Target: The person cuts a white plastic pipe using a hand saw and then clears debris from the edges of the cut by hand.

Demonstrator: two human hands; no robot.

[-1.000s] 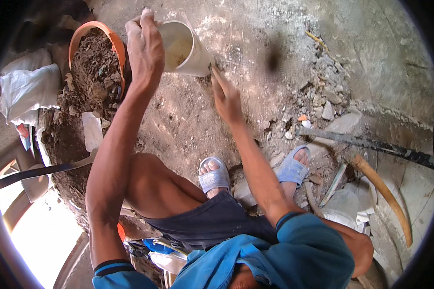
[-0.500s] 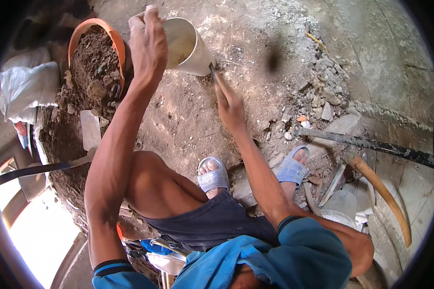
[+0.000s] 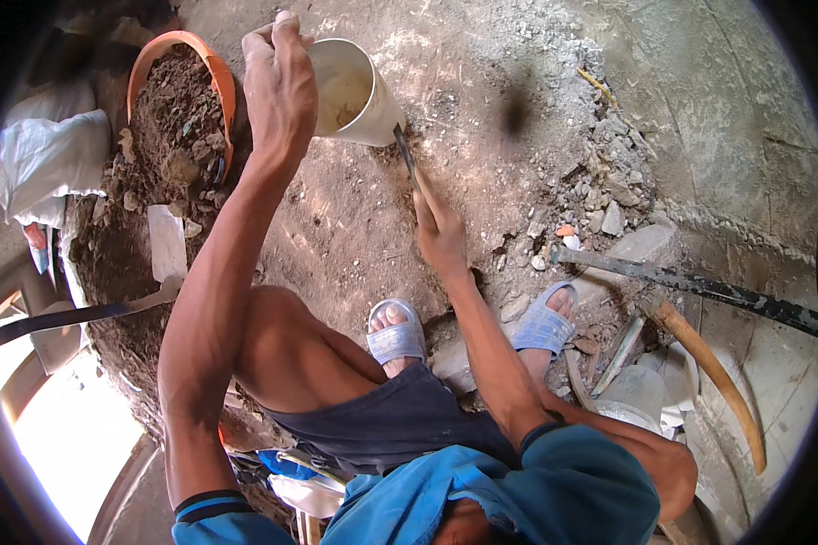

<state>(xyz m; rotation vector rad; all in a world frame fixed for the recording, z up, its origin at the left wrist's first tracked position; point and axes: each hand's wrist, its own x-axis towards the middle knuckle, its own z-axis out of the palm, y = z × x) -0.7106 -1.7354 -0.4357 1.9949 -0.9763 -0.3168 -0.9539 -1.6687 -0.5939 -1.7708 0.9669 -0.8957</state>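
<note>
A white plastic bucket lies tilted on the dirt floor, its mouth facing up and to the left. A little brown soil shows on its inner wall. My left hand is closed at the left side of its rim, the gripping fingers partly hidden behind the hand. Just right of and below the bucket, my right hand is wrapped round a narrow dark flat blade. The blade's far end is beside the bucket's lower side; its handle is hidden in my fist, so the exact tool cannot be made out.
An orange bucket full of soil stands at the far left, near a white sack. Rubble lines the right wall. A dark metal bar and a curved wooden handle lie right of my sandalled feet.
My right hand has drawn back toward me and slightly right with the blade. The white bucket has shifted slightly, showing soil inside; my left hand stays almost in place.
</note>
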